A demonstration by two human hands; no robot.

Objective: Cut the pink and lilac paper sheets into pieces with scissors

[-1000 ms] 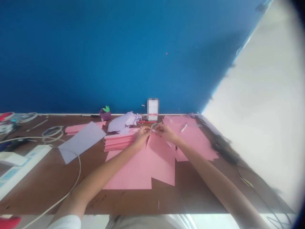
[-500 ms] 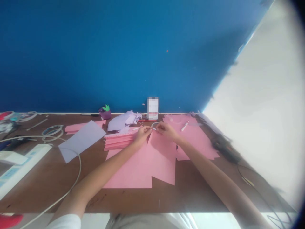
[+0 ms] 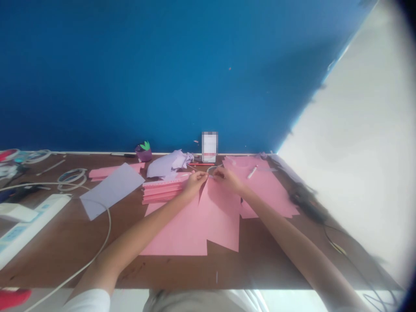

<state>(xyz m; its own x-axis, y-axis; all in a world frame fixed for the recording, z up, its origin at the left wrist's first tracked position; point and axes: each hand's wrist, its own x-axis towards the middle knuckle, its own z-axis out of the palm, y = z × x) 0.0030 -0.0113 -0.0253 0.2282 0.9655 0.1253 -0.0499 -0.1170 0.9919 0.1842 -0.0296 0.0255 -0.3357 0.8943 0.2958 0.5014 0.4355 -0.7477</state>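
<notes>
Both of my hands meet over the far middle of a brown table (image 3: 58, 255). My left hand (image 3: 194, 182) is pinched at the right end of a stack of accordion-folded pink paper (image 3: 160, 190). My right hand (image 3: 225, 178) is closed in a pinch just beside it, and a thin pale strand or strip (image 3: 210, 170) loops between the two hands; I cannot make out what it is. Flat pink sheets (image 3: 201, 225) lie under my forearms.
More pink sheets (image 3: 269, 186) with a white marker (image 3: 251, 172) lie to the right. Lilac paper (image 3: 110, 190), crumpled lilac paper (image 3: 169, 164), a purple cup (image 3: 143, 152), tape rolls (image 3: 71, 177), a white power strip (image 3: 29, 221) with cable and a black tool (image 3: 305, 201) surround them.
Both hands have stayed together at the end of the folded stack, shifting only slightly. The view has drifted a little.
</notes>
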